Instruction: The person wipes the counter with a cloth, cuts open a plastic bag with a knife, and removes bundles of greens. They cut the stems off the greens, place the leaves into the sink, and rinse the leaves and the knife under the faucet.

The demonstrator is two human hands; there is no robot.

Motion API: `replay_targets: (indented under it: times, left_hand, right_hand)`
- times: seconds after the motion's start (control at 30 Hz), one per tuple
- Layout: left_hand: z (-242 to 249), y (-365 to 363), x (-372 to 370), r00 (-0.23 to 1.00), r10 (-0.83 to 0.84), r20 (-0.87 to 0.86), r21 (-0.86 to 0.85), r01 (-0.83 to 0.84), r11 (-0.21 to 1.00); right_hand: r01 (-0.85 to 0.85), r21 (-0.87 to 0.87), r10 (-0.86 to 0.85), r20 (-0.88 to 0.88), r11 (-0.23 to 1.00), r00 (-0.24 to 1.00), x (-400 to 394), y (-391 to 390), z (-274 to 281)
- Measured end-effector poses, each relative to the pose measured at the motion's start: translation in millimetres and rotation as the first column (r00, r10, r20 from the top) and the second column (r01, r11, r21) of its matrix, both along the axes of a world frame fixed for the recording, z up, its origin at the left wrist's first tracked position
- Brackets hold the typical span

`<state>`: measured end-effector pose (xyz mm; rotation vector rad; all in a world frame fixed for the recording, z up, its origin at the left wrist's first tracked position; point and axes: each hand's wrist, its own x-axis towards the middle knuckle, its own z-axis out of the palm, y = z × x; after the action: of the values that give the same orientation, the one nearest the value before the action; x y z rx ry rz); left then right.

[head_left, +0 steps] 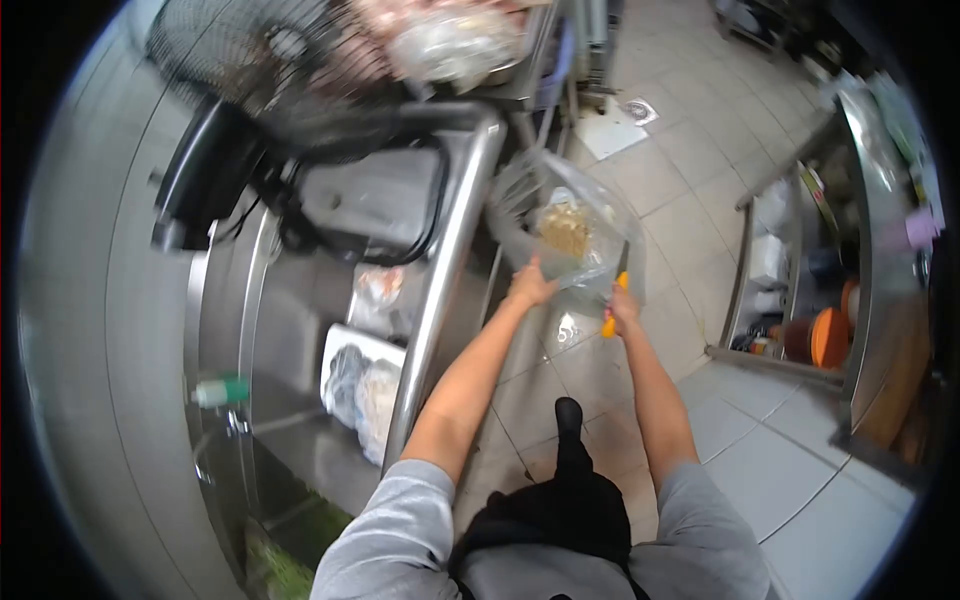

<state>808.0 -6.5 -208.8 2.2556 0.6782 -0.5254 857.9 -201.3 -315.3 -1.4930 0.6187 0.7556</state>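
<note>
A large clear plastic bag [610, 215] hangs open ahead of me, with a pale brown, crumbly-looking mass [565, 230] inside it. My left hand [530, 284] is closed on the near left edge of the bag. At the bag's near right side, my right hand [624, 306] is closed round an orange-handled tool [608, 326]; its blade is hard to make out against the plastic. Whether the right hand also grips the bag cannot be told.
To the left is a steel sink [300, 390] holding a white tray [335, 345] with plastic bags. A black fan [200, 180] stands above it. At the right, a steel shelf unit [850, 230] holds containers. Beneath are floor tiles [690, 220].
</note>
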Motion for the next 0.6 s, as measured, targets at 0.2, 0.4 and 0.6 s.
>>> replay_targets:
  times: [0.2,0.4,0.6]
  left_hand:
    - [76,-58,-103,0.924,0.120,0.363,-0.294,-0.008,0.956]
    - [239,-23,-304,0.747,0.334,0.576,-0.437,-0.064,0.897]
    - [310,0,-586,0.253,0.661,0.707,-0.291,-0.747,0.598]
  right_hand:
    - [-0.302,0.063,0.292,0.136,0.951,0.947,-68,-48,79]
    - [-0.397,-0.199,0.440,0.278,0.896,0.853,-165,-68,177]
    - [-0.387,-0.445,0.585,0.518,0.807,0.624,-241,-62,255]
